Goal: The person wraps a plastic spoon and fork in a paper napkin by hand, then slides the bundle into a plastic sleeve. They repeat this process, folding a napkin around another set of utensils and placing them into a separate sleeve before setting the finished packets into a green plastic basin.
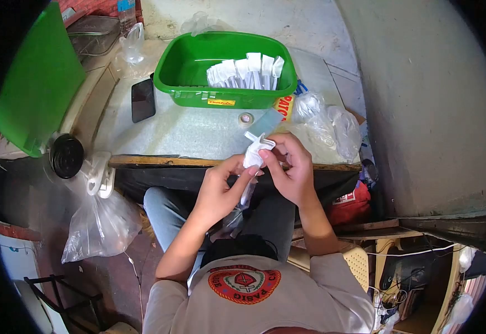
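Observation:
Both my hands meet just in front of the table edge, around a small white tissue-like bundle point(252, 155). A narrow white end sticks out of its top. My left hand point(223, 182) pinches the lower part from the left, with the thumb pointing up to it. On the other side, my right hand point(292, 170) has its thumb pressed on the bundle and its fingers curled behind. Clear plastic point(247, 196) hangs below the hands, over my lap. Several similar white bundles point(243, 69) stand in a row inside the green basin point(179, 96).
A roll of tape point(245, 118) and a phone point(143, 101) lie on the table. Clear plastic bags point(343, 131) sit at the right by a yellow packet point(283, 107). A plastic bag point(101, 228) hangs at the left. A grey wall point(426, 111) closes the right side.

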Motion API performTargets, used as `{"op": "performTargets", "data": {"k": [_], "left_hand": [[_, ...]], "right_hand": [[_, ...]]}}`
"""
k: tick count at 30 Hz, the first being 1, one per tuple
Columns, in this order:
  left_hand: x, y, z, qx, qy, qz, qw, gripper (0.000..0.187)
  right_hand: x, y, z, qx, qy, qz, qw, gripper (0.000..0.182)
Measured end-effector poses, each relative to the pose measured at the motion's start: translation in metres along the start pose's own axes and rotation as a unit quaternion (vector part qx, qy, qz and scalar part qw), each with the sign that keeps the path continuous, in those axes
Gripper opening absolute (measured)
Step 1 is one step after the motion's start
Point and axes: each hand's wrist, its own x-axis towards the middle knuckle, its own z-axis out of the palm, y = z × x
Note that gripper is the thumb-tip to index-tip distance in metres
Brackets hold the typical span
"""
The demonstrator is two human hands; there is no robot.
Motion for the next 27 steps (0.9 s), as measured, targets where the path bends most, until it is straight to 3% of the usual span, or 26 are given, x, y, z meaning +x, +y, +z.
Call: {"op": "performTargets", "data": {"k": [5,7,11,13,17,19,21,27], "left_hand": [[0.000,0.000,-0.002,-0.014,-0.006,-0.013,1.000,0.018],[0.000,0.002,-0.003,-0.006,-0.002,-0.014,1.000,0.018],[-0.001,0.002,-0.004,-0.011,-0.012,-0.020,1.000,0.018],[-0.002,-0.001,-0.004,0.013,-0.001,-0.003,1.000,0.018],[0.001,0.008,-0.003,0.055,0.020,-0.001,0.998,0.020],[0.004,0.004,0.000,0.092,0.060,0.072,0.991,0.019],[0.005,0.000,0.000,0.099,0.066,0.086,0.989,0.019],[0.005,0.000,0.003,0.093,0.078,0.093,0.988,0.020]], "right_hand": [[0.001,-0.009,-0.003,-0.042,-0.012,-0.021,0.999,0.018],[0.003,-0.017,-0.003,0.007,-0.007,0.015,1.000,0.024],[0.012,-0.034,-0.003,0.042,0.007,0.006,0.999,0.019],[0.013,-0.030,-0.009,-0.120,-0.057,-0.109,0.985,0.021],[0.006,-0.023,-0.002,-0.137,-0.042,-0.125,0.982,0.026],[0.005,-0.028,0.001,-0.135,-0.019,-0.120,0.983,0.025],[0.006,-0.033,0.001,-0.135,0.005,-0.114,0.984,0.024],[0.007,-0.026,-0.002,-0.251,0.004,-0.222,0.942,0.020]]}}
